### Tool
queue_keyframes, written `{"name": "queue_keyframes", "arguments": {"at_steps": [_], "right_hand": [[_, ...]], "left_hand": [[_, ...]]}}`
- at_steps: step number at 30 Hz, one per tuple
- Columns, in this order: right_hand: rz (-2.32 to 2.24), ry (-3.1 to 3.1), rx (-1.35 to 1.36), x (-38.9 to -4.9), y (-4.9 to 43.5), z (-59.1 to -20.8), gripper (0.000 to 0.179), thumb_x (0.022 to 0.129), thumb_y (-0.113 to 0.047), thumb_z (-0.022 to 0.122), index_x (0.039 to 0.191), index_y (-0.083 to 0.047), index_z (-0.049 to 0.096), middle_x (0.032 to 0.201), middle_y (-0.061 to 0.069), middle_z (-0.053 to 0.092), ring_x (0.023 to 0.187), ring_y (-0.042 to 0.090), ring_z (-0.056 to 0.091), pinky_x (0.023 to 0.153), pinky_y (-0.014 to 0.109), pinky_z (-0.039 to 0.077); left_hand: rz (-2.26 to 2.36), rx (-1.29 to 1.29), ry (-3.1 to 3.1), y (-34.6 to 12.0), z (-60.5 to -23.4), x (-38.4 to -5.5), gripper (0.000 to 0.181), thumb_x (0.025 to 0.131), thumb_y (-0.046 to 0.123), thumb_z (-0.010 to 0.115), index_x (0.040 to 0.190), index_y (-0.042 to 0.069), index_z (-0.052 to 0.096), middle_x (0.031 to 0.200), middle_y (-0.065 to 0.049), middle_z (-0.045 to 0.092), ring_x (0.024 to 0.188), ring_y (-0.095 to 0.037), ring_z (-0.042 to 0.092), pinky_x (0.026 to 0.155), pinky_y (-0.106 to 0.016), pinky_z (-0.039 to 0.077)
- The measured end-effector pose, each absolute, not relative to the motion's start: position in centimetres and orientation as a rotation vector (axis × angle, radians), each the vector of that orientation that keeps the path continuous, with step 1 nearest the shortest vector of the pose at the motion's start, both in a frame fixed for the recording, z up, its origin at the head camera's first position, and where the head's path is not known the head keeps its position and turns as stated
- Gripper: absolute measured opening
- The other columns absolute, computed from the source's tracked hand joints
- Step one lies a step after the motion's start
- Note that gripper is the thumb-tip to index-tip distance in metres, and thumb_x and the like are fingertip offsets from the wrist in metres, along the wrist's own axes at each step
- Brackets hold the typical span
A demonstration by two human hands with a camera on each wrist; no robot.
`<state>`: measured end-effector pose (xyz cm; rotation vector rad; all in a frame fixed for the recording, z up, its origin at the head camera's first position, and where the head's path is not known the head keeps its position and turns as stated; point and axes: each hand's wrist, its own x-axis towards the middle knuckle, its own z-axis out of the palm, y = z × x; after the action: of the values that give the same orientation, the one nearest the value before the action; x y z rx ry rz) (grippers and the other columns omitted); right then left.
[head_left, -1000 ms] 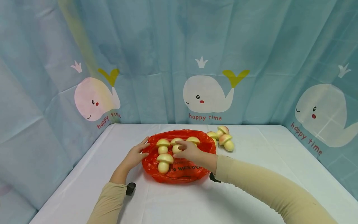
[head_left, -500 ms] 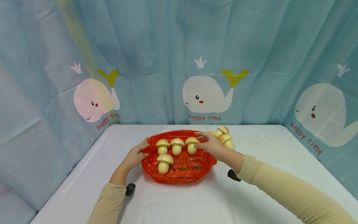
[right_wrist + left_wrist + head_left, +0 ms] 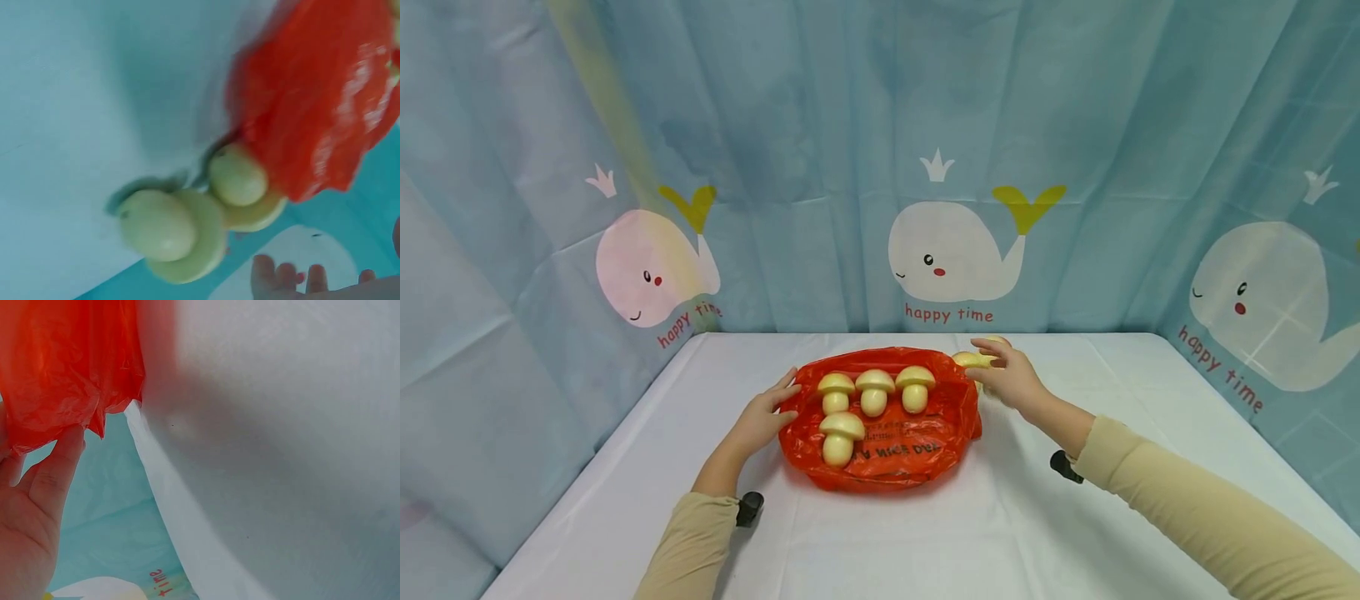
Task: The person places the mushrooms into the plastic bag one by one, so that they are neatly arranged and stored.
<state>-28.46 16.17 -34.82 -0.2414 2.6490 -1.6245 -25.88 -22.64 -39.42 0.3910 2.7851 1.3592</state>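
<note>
A red plastic bag (image 3: 951, 429) with its mouth spread wide sits mid-table, holding several pale yellow toy mushrooms (image 3: 839, 442). At the bag's left rim, my left hand (image 3: 762, 421) holds the edge; in the left wrist view its fingertips (image 3: 70, 439) grip the crinkled plastic. My right hand (image 3: 1011, 379) hovers past the bag's right side, fingers spread and holding nothing. Beneath and beside it lie more toy mushrooms (image 3: 967, 359), partly hidden by the hand. The right wrist view shows two of these, a nearer mushroom (image 3: 159, 225) and another mushroom (image 3: 239, 178) against the bag.
A white cloth (image 3: 865, 550) covers the table. Behind and at both sides hangs a light blue curtain (image 3: 820, 167) with printed whales. A black wrist camera (image 3: 749, 508) shows under the left wrist, another black camera (image 3: 1066, 467) under the right.
My right hand has moved from over the mushrooms inside the bag rightward to those outside it, uncovering the bag's right part. My left hand stays at the rim.
</note>
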Motion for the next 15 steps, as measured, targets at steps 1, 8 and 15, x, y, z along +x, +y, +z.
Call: {"name": "queue_keyframes", "arguments": {"at_steps": [1,8,15], "right_hand": [[-1.615,2.666,-0.228,-28.6,16.5,-34.9,0.058,0.092,-0.013,0.065,0.145,-0.005,0.044,0.149,0.025,0.035,0.132,0.044,0.035,0.102,0.05,0.043],[-1.534,2.772,-0.218,-29.6,18.5,-36.0,0.064,0.092,-0.012,0.067,0.148,-0.002,0.038,0.155,0.027,0.022,0.142,0.045,0.017,0.113,0.06,0.017],[-1.43,2.762,-0.174,-31.0,20.2,-37.6,0.073,0.093,-0.019,0.066,0.153,-0.004,0.027,0.155,0.032,0.007,0.142,0.05,0.007,0.111,0.066,0.013]], "left_hand": [[1.359,0.388,2.786,-22.6,-39.4,-25.9,0.048,0.094,-0.006,0.052,0.14,-0.013,0.04,0.158,-0.02,0.018,0.144,-0.043,0.015,0.111,-0.058,0.023],[1.351,0.372,2.787,-22.6,-39.3,-25.9,0.048,0.094,-0.005,0.051,0.14,-0.012,0.039,0.158,-0.02,0.018,0.143,-0.043,0.015,0.111,-0.058,0.024],[1.347,0.367,2.791,-22.6,-39.4,-25.9,0.049,0.094,-0.005,0.052,0.141,-0.012,0.04,0.159,-0.018,0.018,0.143,-0.043,0.016,0.11,-0.058,0.024]]}}
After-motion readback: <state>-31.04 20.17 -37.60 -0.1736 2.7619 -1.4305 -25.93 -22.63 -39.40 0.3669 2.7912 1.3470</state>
